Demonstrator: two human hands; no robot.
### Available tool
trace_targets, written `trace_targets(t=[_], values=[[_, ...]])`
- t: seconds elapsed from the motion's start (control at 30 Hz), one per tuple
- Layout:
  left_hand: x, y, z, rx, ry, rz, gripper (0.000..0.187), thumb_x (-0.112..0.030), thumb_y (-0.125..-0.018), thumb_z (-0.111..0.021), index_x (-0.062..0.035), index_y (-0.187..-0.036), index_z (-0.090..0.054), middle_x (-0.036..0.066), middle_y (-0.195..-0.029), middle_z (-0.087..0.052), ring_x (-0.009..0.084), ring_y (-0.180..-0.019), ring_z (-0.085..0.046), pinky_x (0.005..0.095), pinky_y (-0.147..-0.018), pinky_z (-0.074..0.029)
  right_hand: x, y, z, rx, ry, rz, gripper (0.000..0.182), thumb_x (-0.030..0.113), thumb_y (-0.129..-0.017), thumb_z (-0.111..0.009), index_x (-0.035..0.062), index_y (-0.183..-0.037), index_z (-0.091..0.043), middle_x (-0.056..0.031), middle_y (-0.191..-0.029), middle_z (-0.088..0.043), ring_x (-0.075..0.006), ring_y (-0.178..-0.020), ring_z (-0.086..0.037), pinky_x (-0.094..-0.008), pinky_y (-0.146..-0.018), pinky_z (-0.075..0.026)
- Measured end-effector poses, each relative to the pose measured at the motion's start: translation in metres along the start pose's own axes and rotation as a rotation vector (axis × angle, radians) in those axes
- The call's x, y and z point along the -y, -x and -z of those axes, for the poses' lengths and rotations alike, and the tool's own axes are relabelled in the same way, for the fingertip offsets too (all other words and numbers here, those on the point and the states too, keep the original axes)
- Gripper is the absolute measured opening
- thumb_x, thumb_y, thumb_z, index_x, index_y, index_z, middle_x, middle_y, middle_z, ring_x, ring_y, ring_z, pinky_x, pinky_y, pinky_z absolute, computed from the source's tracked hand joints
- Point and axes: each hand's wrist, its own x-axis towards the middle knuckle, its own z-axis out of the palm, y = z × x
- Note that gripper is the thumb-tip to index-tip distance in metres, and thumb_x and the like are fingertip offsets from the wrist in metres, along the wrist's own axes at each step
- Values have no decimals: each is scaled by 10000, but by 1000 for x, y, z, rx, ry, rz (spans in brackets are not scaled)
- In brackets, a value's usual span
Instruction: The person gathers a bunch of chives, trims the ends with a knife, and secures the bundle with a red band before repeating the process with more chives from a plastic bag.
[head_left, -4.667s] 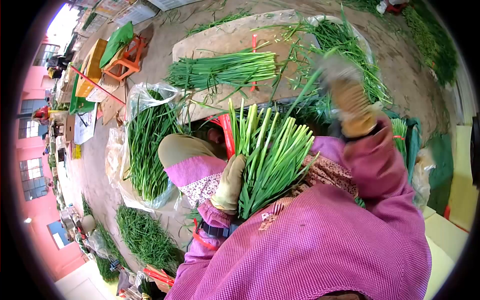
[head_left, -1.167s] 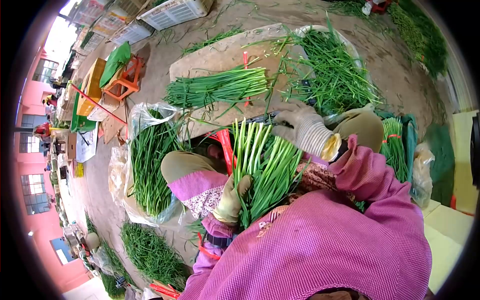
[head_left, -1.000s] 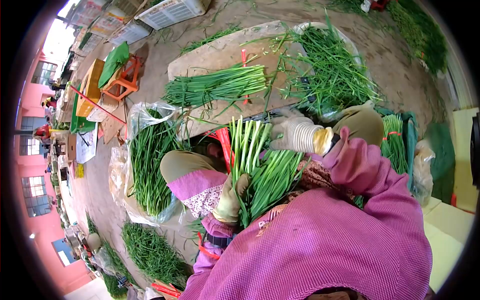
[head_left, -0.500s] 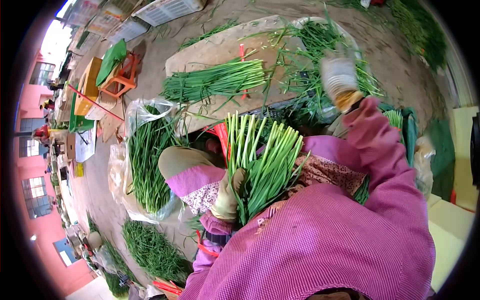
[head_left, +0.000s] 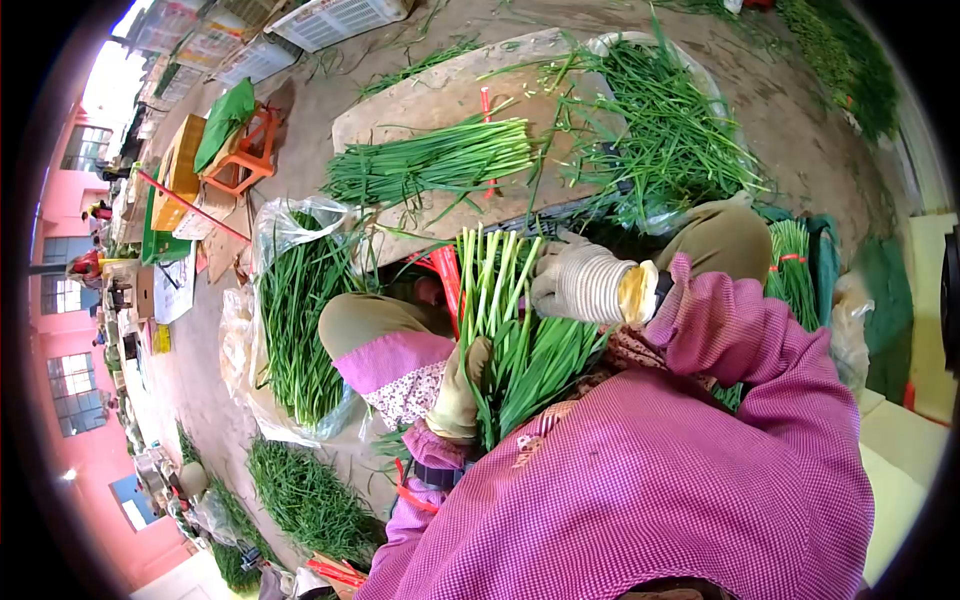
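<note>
Two gloved hands worked just on the near side of a broad tan board [head_left: 400,115], the landmark for everything around. Between the board and the purple checked jacket [head_left: 640,480] stood a bunch of long green stalks with pale ends [head_left: 490,285], tilted, pale ends towards the board. The left hand [head_left: 462,390], in a cream glove, was clamped around the bunch lower down. The right hand [head_left: 590,285], in a ribbed whitish glove, had bent fingers at the bunch's right side; whether they pinched any stalks could not be told.

On the board lay a flat sheaf of green stalks [head_left: 435,160], crossing a thin red strip [head_left: 486,105]. A loose heap of green stalks [head_left: 670,130] crowded the board's right end. Left of the board were a clear plastic bag [head_left: 290,225] full of greens and, farther off, an orange plastic stool [head_left: 258,150] under a green cloth [head_left: 228,120]. Glossy red strips [head_left: 448,285] stood at the board's near side, beside the bunch.

The sheaf hid the thin strip's middle, and the heap covered part of the board. Beyond the board, a white plastic crate [head_left: 340,20] was cut off by the upper edge of view. The dark space below the board's near edge was hard to make out.
</note>
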Motion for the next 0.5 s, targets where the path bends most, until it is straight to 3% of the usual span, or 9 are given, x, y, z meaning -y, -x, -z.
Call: trace_targets(t=[0.03, 0.1, 0.13, 0.2, 0.23, 0.3, 0.37, 0.43, 0.5], values=[[-6, 2, -7, -47, 119, 59, 263, -172, -1015, -441, -7, -1147, -597, 0, -882, -567, 96, -752, -494, 250, -683, -429, -3, 0, 3, 22, -20, -3, 253, 302, -868, -598, 149, -1003, -747, -59, -1102, -690, -323, -1139, -597, -556, -1086, -358], [9, -6, 9, -25, 91, 45, 289, -177, -1021, -427, 4, -1162, -603, 18, -918, -598, 103, -763, -521, 248, -678, -441, 6, -11, 36, 288, 256, -362, 247, 237, -869, -596, 70, -982, -738, -144, -1043, -709, -333, -979, -679, -462, -938, -513], [22, -12, 25, 46, -44, -39, 313, -189, -1030, -412, 11, -1180, -600, 28, -950, -612, 106, -784, -539, 244, -684, -450, -6, -4, 44, 135, 418, -361, 213, 129, -853, -590, 21, -970, -733, -199, -1022, -707, -332, -907, -706, -411, -785, -577], [23, -11, 38, 154, -174, -59, 382, -231, -1044, -389, 4, -1286, -566, 63, -1125, -661, 135, -947, -635, 263, -814, -523, -45, 8, 61, -241, 415, -694, 167, 25, -806, -592, 32, -914, -719, -171, -952, -713, -322, -873, -711, -410, -729, -579], [17, -7, 33, 153, -174, -63, 382, -231, -1044, -389, 4, -1286, -566, 63, -1125, -661, 135, -947, -635, 263, -814, -523, -78, 21, 63, -489, 361, -764, 162, 51, -875, -530, 8, -894, -685, -205, -918, -695, -347, -823, -692, -410, -710, -558], [4, -1, 19, 142, -47, -8, 386, -231, -1046, -383, -2, -1305, -554, 65, -1147, -656, 133, -973, -630, 262, -833, -517, -111, 42, 103, -558, 145, -945, 315, 141, -979, -372, -39, -927, -625, -217, -801, -633, -365, -747, -625, -412, -692, -511], [3, -4, 15, 152, -39, -11, 388, -227, -1045, -383, -1, -1316, -545, 63, -1147, -655, 132, -979, -626, 257, -845, -510, -121, 32, 108, -609, -193, -1000, 278, 182, -978, -446, -23, -980, -633, -163, -798, -639, -279, -723, -632, -378, -649, -516], [3, -3, 6, 96, -92, -84, 371, -231, -1045, -379, 15, -1204, -606, 34, -966, -648, 91, -793, -571, 235, -695, -468, -92, 29, 89, -500, -280, -117, 273, 236, -967, -520, 1, -1041, -637, -111, -838, -652, -188, -709, -617, -328, -611, -518], [6, -4, 8, 103, -72, -78, 368, -229, -1044, -376, 11, -1202, -607, 29, -943, -641, 84, -775, -560, 226, -678, -456, -49, -1, 72, -223, -735, -479, 230, 204, -949, -556, 19, -1048, -649, -76, -838, -644, -144, -720, -624, -293, -587, -522]])
